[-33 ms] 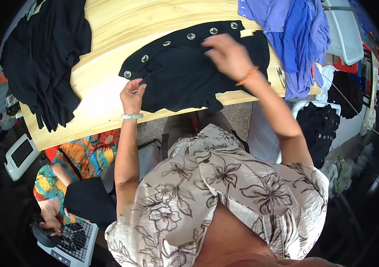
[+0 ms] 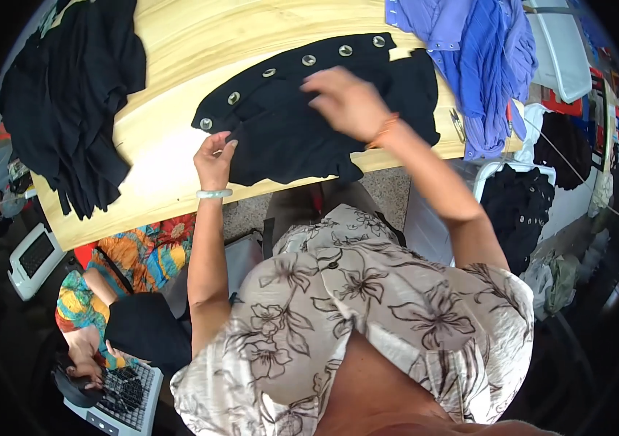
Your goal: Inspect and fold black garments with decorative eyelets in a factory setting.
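Apparently unmoved, the left hand (image 2: 215, 154) pinched the near-left edge of the black eyeleted garment (image 2: 302, 131) on the desk (image 2: 157, 145); the right hand (image 2: 349, 102), blurred, hovered open above.

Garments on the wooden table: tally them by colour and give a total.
Black: 2, the eyelet garment under both hands and the heap at the left end
Blue-violet: 1, the shirt pile at the right end
Total: 3
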